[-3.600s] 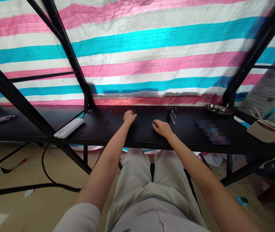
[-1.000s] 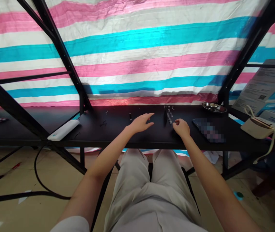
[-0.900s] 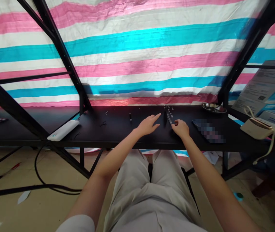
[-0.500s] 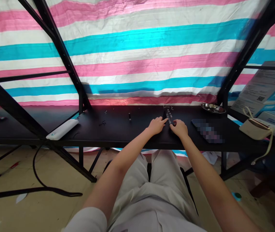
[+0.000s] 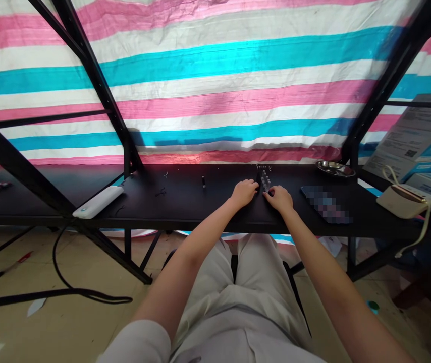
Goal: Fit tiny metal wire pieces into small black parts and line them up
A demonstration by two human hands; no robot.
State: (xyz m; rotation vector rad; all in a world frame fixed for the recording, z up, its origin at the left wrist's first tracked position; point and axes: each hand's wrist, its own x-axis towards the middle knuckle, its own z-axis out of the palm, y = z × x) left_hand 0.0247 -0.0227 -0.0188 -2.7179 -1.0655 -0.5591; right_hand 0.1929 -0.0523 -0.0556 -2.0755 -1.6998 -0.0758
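Note:
A narrow row of small, clear, knobby pieces (image 5: 265,178) runs front to back on the black table, beside a dark upright strip (image 5: 258,174). My right hand (image 5: 280,199) is closed at the near end of this row, thumb and index finger pinched on it. Left of the strip is my left hand (image 5: 244,193), its fingers curled together and the tips close to the strip. Whatever those left fingers hold, if anything, is too small to make out. Tiny pale bits (image 5: 270,169) lie at the row's far end.
A small dark cylinder (image 5: 203,182) stands left of my hands, near thin black scraps (image 5: 160,192). To the right are a shiny metal dish (image 5: 335,169), a blurred phone-like slab (image 5: 325,204) and a beige pouch (image 5: 400,201). A white oblong device (image 5: 99,201) lies left, by the black frame post.
My left index finger, which reached across to the clear row, has drawn back left and curled in. My right hand has shifted slightly left along the near end of the row.

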